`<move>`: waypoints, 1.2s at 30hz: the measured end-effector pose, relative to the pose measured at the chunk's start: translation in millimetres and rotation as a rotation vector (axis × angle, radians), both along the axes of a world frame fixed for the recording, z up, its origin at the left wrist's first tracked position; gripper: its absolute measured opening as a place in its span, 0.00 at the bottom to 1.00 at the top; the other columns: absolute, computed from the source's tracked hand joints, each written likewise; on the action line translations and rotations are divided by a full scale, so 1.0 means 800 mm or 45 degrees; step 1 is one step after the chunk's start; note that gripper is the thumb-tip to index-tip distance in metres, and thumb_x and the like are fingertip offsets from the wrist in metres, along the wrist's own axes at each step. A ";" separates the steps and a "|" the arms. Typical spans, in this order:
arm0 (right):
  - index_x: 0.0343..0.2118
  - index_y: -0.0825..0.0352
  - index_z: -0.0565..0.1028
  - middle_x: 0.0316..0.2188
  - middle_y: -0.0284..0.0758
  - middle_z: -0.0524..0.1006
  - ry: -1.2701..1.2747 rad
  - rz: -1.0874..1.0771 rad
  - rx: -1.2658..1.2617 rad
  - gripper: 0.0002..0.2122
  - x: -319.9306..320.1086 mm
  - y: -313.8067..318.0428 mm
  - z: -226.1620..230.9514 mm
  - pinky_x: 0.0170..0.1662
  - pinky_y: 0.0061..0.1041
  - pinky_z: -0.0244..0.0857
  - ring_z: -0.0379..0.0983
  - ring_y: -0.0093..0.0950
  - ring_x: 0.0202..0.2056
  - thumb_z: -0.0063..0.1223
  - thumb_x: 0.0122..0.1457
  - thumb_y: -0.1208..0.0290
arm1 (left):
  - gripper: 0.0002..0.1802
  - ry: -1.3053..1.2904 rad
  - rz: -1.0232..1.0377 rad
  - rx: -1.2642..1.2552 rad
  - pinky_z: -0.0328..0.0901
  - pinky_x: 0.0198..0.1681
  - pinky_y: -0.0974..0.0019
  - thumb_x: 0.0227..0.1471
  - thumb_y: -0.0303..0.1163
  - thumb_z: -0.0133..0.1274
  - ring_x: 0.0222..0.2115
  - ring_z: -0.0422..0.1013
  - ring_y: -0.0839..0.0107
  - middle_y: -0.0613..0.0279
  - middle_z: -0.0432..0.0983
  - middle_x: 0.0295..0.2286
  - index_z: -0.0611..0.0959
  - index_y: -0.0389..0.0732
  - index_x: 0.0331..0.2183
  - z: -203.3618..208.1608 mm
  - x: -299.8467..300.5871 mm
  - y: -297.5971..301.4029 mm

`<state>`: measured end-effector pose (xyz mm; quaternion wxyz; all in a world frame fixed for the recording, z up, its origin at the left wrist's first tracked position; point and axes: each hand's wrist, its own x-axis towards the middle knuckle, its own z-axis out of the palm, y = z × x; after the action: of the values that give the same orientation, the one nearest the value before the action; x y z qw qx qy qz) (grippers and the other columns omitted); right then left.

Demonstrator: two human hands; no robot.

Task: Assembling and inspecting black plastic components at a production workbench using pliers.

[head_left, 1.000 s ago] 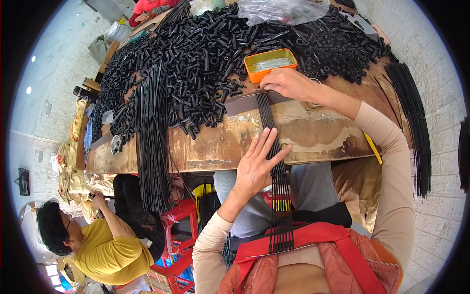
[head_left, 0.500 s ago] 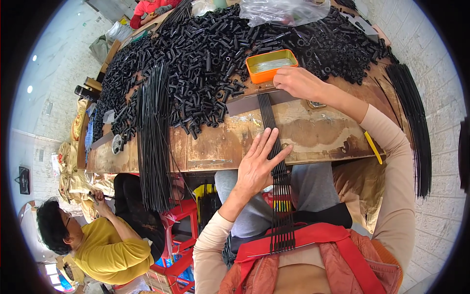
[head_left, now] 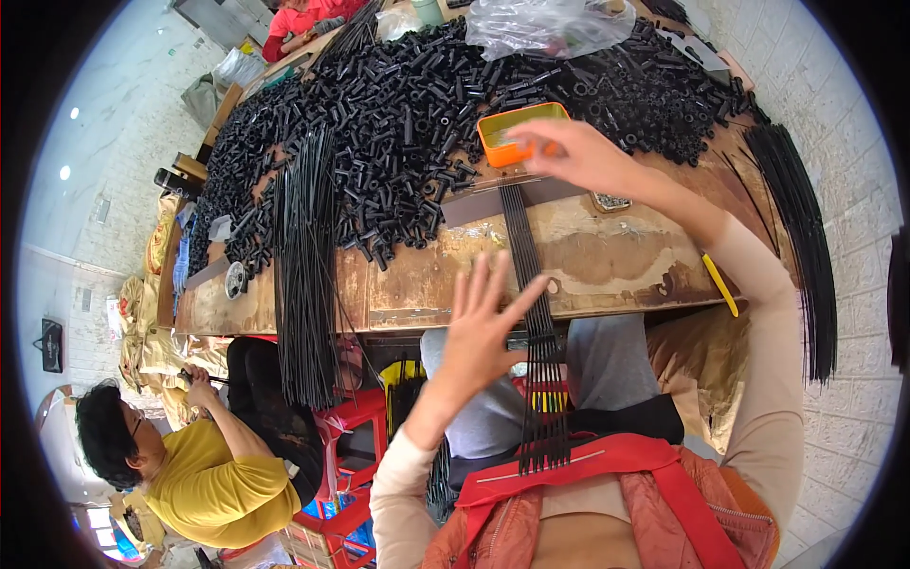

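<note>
A row of thin black rods [head_left: 528,256] lies side by side from a grey bar [head_left: 464,208] on the table down over its near edge to my lap. Yellow bands show on the rods low down. My left hand [head_left: 477,332] is beside the row on its left, blurred, fingers spread and nothing in them. My right hand [head_left: 590,163] hangs over the right side of an orange box [head_left: 507,155], hiding part of it. Motion smears its fingertips, so whether they hold anything cannot be made out. A thin pale stick [head_left: 540,467] rests across the red cloth at my waist.
Black tubular parts [head_left: 379,123] are heaped across the back. Bundles of black rods [head_left: 305,256] hang over the edge at left and stand at far right [head_left: 791,237]. A yellow-handled tool [head_left: 720,284] lies near the right edge. A co-worker in yellow [head_left: 213,474] sits at left.
My left hand has come off the rods and shifted left. The right hand has moved from the box's near right corner to above it. The row of rods has stayed almost in place.
</note>
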<state>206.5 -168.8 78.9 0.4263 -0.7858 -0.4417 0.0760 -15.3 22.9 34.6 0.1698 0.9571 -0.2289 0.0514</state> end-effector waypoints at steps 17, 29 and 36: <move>0.35 0.68 0.75 0.33 0.31 0.77 0.338 0.331 0.381 0.12 -0.189 -0.029 0.159 0.45 0.24 0.67 0.73 0.21 0.38 0.44 0.66 0.64 | 0.18 0.621 -0.001 -1.551 0.68 0.43 0.62 0.61 0.38 0.40 0.36 0.71 0.68 0.58 0.75 0.32 0.74 0.33 0.41 0.006 0.092 -0.040; 0.52 0.65 0.70 0.51 0.39 0.70 -1.331 -0.520 0.141 0.20 -0.225 -0.087 0.230 0.50 0.31 0.63 0.69 0.33 0.51 0.53 0.58 0.63 | 0.13 0.191 0.168 -1.232 0.63 0.26 0.62 0.64 0.35 0.42 0.20 0.68 0.68 0.62 0.70 0.18 0.72 0.37 0.30 0.079 -0.052 -0.095; 0.45 0.67 0.70 0.37 0.44 0.76 -1.063 -0.166 -0.659 0.16 -0.250 -0.079 0.152 0.41 0.37 0.69 0.74 0.41 0.38 0.51 0.51 0.73 | 0.17 -1.004 0.357 0.139 0.60 0.51 0.50 0.49 0.22 0.47 0.48 0.66 0.46 0.42 0.70 0.45 0.71 0.34 0.43 0.151 -0.055 -0.116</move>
<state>6.1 -232.1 200.7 0.0076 -0.8552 -0.4914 -0.1649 -58.9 -70.1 155.7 0.0095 0.8936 -0.1465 0.4242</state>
